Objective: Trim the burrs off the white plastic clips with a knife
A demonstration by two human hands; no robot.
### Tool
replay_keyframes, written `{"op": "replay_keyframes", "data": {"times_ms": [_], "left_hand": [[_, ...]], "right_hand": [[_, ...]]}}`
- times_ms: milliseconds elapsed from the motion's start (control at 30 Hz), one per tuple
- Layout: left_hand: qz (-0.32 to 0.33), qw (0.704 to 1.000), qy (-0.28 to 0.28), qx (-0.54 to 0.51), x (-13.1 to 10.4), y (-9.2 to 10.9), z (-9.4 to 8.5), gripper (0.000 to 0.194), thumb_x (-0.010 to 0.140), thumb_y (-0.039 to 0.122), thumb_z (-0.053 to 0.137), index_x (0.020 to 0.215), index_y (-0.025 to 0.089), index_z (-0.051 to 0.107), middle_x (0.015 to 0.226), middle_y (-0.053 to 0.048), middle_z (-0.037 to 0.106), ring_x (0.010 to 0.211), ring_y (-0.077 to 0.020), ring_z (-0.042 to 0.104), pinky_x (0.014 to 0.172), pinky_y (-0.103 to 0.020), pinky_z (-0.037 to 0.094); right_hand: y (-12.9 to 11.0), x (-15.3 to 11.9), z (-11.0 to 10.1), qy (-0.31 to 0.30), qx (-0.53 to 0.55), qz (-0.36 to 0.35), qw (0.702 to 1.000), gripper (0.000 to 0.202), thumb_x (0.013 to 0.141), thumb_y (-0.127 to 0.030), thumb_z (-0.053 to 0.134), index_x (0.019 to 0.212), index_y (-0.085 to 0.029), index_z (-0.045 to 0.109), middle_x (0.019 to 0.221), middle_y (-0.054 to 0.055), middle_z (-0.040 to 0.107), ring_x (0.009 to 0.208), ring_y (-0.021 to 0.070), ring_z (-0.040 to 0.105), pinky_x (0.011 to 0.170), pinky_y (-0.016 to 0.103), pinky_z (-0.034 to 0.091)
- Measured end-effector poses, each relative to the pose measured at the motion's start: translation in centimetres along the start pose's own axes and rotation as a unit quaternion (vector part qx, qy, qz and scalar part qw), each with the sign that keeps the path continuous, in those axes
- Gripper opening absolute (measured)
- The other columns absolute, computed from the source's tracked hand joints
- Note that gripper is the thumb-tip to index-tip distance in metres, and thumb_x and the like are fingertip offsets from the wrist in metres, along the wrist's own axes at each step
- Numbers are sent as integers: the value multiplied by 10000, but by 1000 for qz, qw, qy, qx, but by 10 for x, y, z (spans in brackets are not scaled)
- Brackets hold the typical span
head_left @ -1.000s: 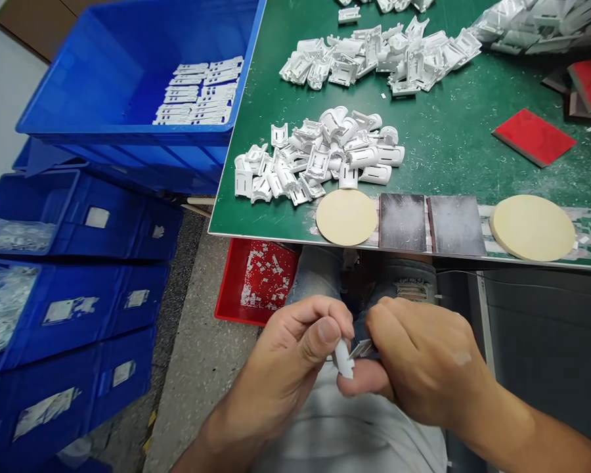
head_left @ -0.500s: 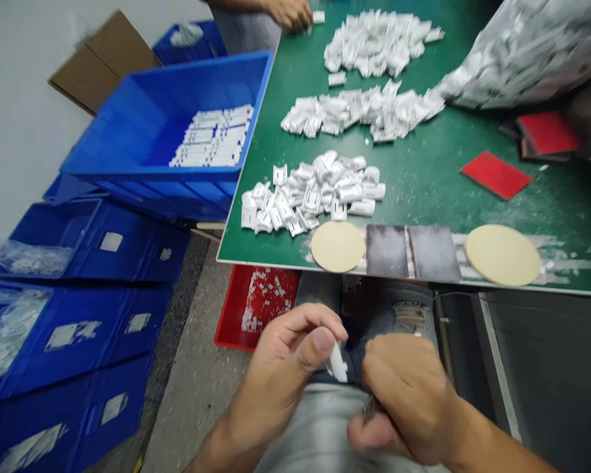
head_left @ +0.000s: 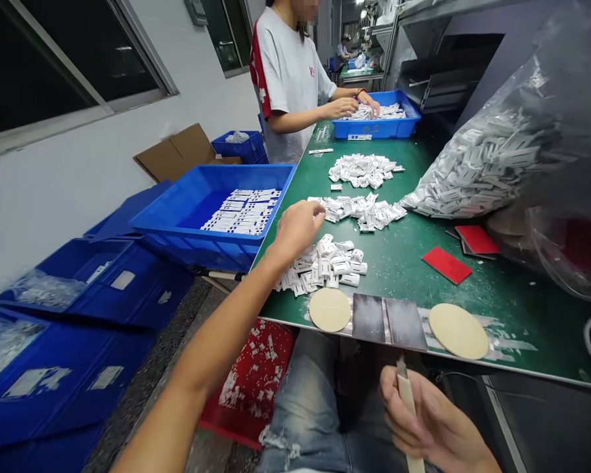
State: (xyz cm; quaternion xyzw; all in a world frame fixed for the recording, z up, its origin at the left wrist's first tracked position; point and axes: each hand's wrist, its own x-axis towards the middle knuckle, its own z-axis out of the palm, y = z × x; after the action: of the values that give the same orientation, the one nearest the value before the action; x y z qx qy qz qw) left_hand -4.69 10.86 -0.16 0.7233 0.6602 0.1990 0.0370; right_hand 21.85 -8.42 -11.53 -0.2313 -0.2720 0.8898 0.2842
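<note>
My left hand (head_left: pixel 298 228) reaches over the green table beside the middle pile of white plastic pieces (head_left: pixel 364 211). Its fingertips are slightly apart, and no piece shows between them. Below that wrist lies a nearer pile of curved white pieces (head_left: pixel 325 263), partly covered by the arm. Over my lap, my right hand (head_left: pixel 423 417) is closed around a small knife (head_left: pixel 406 394) with a pale, flat handle and a short metal blade pointing up.
Cream discs (head_left: pixel 329 310) and dark square pads (head_left: pixel 404 323) line the table's front edge. A red bin (head_left: pixel 256 381) with scraps stands below. At left is a blue crate (head_left: pixel 211 230) of white strips. A co-worker (head_left: pixel 295 79) handles parts in a blue tray (head_left: pixel 408 121); a clear bag (head_left: pixel 482 164) bulges at right.
My left hand has gone from my lap up to the table piles, and the white piece it held is no longer visible in it. The view has tilted up, bringing the co-worker into sight.
</note>
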Motion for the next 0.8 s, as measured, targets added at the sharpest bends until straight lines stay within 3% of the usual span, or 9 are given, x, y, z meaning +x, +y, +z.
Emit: {"op": "replay_keyframes", "data": {"times_ms": [167, 333, 567, 667, 733, 800], "left_hand": [[-62, 996, -28, 50, 51, -1, 30, 321, 954, 343, 632, 1216, 159, 629, 1233, -105, 652, 1055, -246, 660, 896, -465, 561], [-60, 996, -22, 68, 44, -10, 37, 328, 957, 335, 625, 1234, 160, 623, 1269, -112, 636, 1101, -260, 643, 928, -485, 546], [-39, 999, -21, 26, 42, -7, 20, 288, 951, 328, 634, 1185, 159, 642, 1215, -100, 659, 1051, -243, 657, 904, -467, 552], [-15, 1000, 23, -5, 11, 6, 0, 210, 982, 262, 567, 1115, 142, 676, 1170, -136, 669, 1088, -256, 626, 944, -446, 506], [20, 998, 49, -32, -35, 14, -15, 234, 1004, 233, 502, 1128, 154, 683, 1184, -154, 662, 1139, -261, 590, 971, -413, 468], [80, 993, 37, -74, -96, 19, -26, 206, 986, 246, 540, 1101, 219, 709, 1151, -102, 688, 1092, -229, 615, 932, -356, 484]], "right_hand": [[6, -5, 8, 76, 12, -25, 997, 278, 918, -475, 646, 1006, -213, 617, 615, -104, 282, 457, 22, 100, 402, 145, 134], [8, -14, 21, 88, -8, -41, 995, 332, 873, -502, 697, 890, -182, 612, 552, -112, 272, 452, 22, 136, 425, 168, 147], [11, 4, 50, 89, -49, -37, 994, 346, 837, -491, 733, 856, -170, 605, 517, -114, 294, 443, 26, 169, 426, 183, 117], [11, 5, 62, 115, -61, -52, 990, 365, 832, -512, 731, 825, -169, 606, 511, -118, 271, 450, 27, 164, 438, 188, 124], [8, 4, 67, 144, -61, -76, 985, 383, 836, -541, 719, 899, -173, 633, 547, -116, 282, 462, 26, 148, 445, 192, 128], [7, 6, 71, 172, -74, -113, 976, 497, 820, -607, 703, 1080, -187, 647, 609, -94, 386, 463, 25, 152, 436, 200, 125]]}}
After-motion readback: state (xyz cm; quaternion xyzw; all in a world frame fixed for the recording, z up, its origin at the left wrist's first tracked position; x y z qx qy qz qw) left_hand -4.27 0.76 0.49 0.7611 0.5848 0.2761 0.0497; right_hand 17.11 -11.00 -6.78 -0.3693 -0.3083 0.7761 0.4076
